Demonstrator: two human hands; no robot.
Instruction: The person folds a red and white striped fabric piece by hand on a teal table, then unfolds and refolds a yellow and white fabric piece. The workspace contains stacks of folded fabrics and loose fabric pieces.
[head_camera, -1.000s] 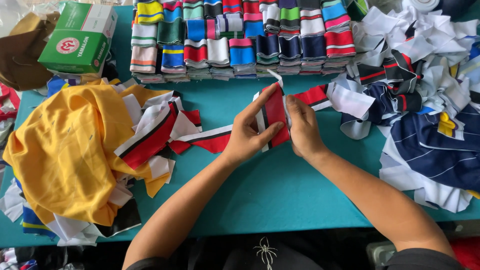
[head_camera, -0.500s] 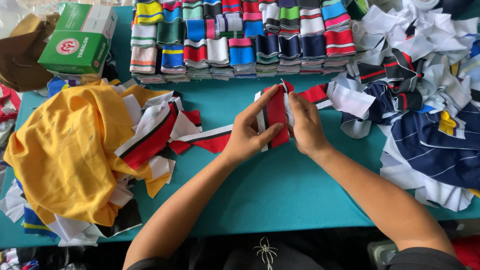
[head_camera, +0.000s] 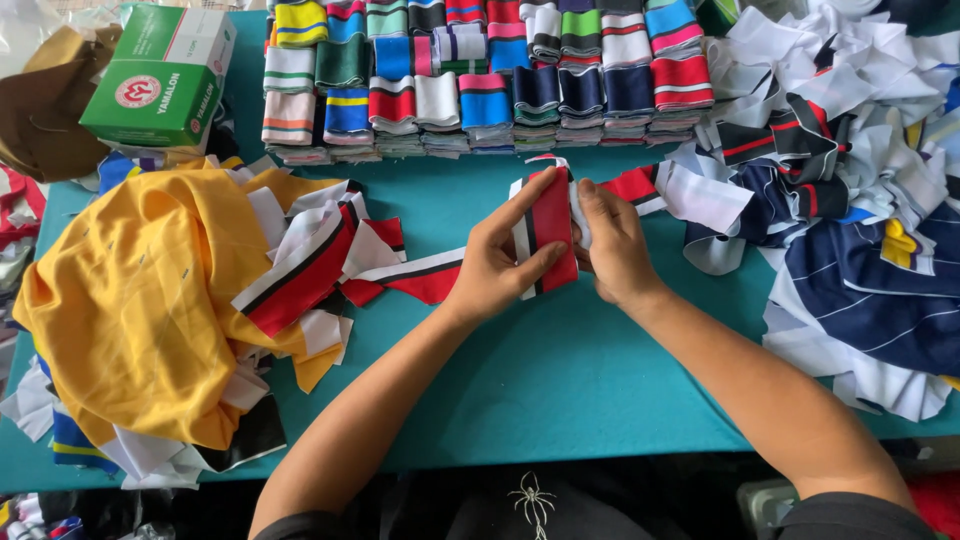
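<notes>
Head view: over the teal table, the left hand and right hand pinch a folded red, white and black knit strip between thumbs and fingers, held upright so the layers stay aligned; its loose tail trails left toward the yellow cloth heap. Folded striped bundles stand in rows behind, keeping finished pieces apart from the scraps at right. Compared with a second earlier, the fold sits slightly tighter; the hands have barely shifted.

You're in a garment workshop: teal counter, stacked striped knit collars along its far edge, loose fabric offcuts piled right of them.
</notes>
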